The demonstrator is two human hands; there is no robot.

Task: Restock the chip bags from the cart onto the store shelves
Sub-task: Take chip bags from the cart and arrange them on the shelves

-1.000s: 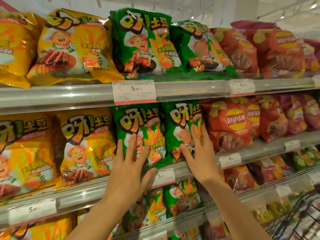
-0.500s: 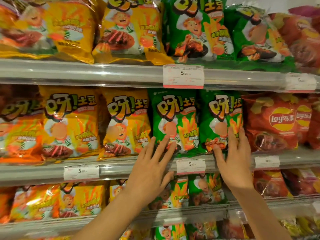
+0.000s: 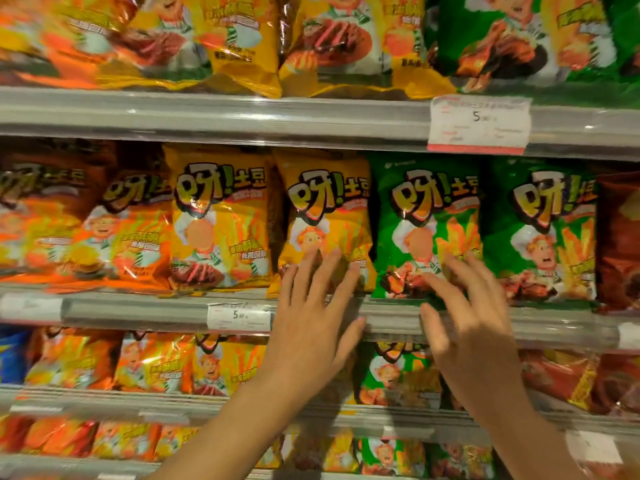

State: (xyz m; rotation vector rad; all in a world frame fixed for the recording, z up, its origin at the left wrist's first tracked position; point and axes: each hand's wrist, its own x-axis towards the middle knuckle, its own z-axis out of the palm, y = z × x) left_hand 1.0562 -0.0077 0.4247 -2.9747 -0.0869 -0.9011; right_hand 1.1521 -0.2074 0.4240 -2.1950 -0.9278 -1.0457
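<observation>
Middle shelf (image 3: 138, 311): flat left hand (image 3: 313, 327) against yellow bag (image 3: 325, 220), spread right hand (image 3: 474, 320) against green bag (image 3: 426, 226)

Only one view is given, taken from a camera worn on the head and faced straight at the middle shelf rail (image 3: 138, 308), close to it. Chip bags on the tier above that rail fill the centre, with further tiers seen above and below it. Both forearms are seen rising from the bottom edge toward that rail.
</observation>
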